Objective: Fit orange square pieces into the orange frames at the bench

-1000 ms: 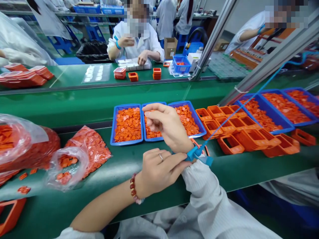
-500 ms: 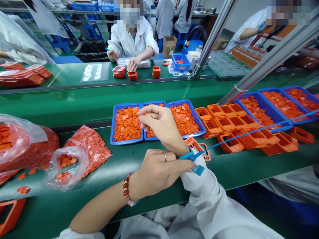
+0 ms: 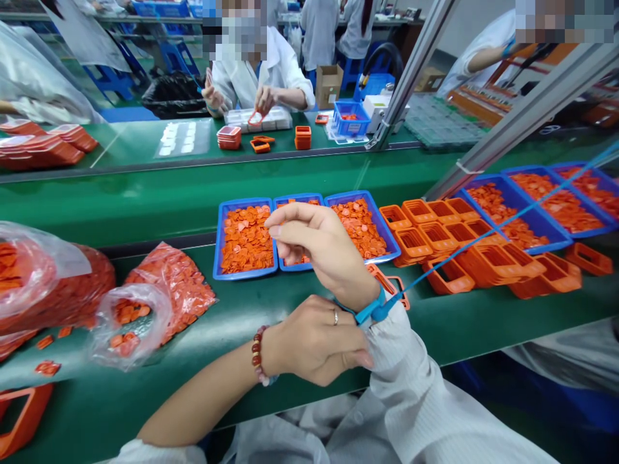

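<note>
My right hand (image 3: 322, 248) is raised over the middle blue tray (image 3: 298, 198), its fingers curled in and the thumb close to the index finger, with nothing seen between them. Around its wrist runs a blue wrist strap (image 3: 371, 314), with a blue cord (image 3: 447, 259) stretching off to the upper right. My left hand (image 3: 322, 341), with a ring and a beaded bracelet, is closed at the underside of that wrist, on the strap; its fingertips are partly hidden. Orange pieces (image 3: 247, 238) fill the trays behind my hands.
Bags of orange pieces (image 3: 169, 290) lie at left. Stacked orange frames (image 3: 442, 235) and more blue trays (image 3: 512, 212) stand at right. A metal post (image 3: 411, 71) slants down to the bench. Across the green divider (image 3: 169, 200), a person in white handles an orange frame.
My left hand has slid slightly down on the wrist, and the strap's loose end no longer shows. The cord has risen at right. The person opposite has lifted an orange frame.
</note>
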